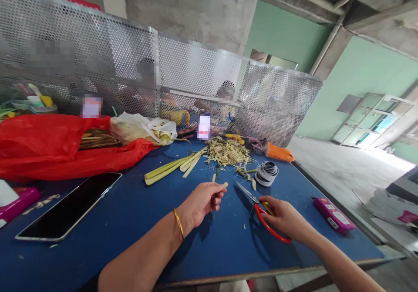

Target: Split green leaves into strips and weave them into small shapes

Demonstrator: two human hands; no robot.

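The left hand (205,203) pinches a small pale strip (225,186) between thumb and fingers, its end poking out past the fingertips. The right hand (284,218) is closed around the red handle of the scissors (247,192), whose blades point toward the strip but stand apart from it.

Just beyond the left hand lies a loose pile (227,150) of pale shreds, with green-yellow stalks (171,168) to its left. Past the scissors, beyond the blades, sits a roll (266,174) of grey-white tape, and farther off an orange bundle (279,152).

Right of the right hand is a purple pack (335,216) with white print; a large letter on it looks like a B, though blur makes that uncertain, and the rest is too small to read. Well left of the left hand lies a dark-screened phone (72,207), with a red bag (32,139) and a white bag (137,126) behind it. Beyond the pile glows a screen (204,127), its content pixelated. Farthest from both hands, a red sign (80,0) shows above the mesh (196,61), its lettering illegible.
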